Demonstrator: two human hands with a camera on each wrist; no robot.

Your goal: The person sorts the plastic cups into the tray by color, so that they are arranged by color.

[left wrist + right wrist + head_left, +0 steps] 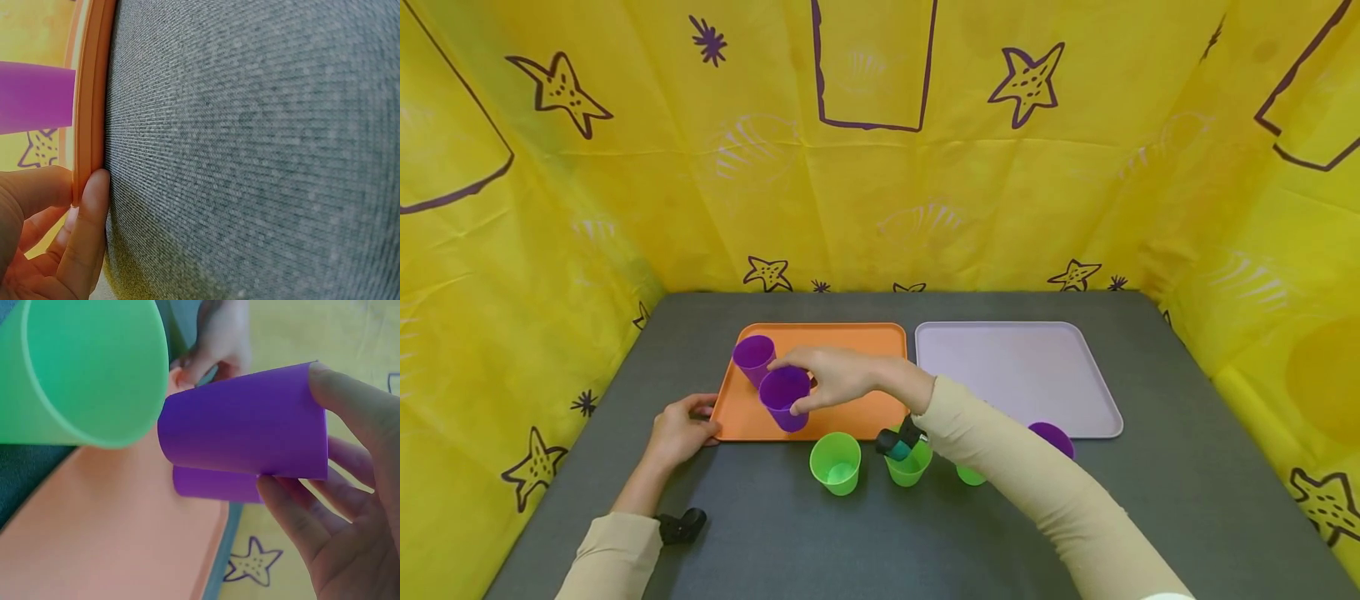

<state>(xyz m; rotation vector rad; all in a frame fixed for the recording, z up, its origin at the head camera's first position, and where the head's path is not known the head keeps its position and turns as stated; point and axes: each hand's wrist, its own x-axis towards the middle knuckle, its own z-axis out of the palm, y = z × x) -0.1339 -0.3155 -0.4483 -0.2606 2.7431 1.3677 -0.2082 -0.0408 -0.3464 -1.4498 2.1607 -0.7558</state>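
My right hand (841, 377) grips a purple cup (786, 400) near its rim, over the left front of an orange tray (865, 408). In the right wrist view, the thumb is on one side of this purple cup (244, 425) and the fingers are on the other. Just behind it on the tray stands another purple cup (752, 357). At the tray's front left corner, my left hand (679, 432) pinches the edge; in the left wrist view, thumb and fingers meet around the orange rim (92, 94).
A pale lilac tray (1011, 367) lies to the right. Along the front stand a green cup (835, 467), a second green cup (910, 468) partly behind the right wrist's camera, a third green cup (972, 475) and a purple cup (1054, 437), both partly hidden by the right sleeve.
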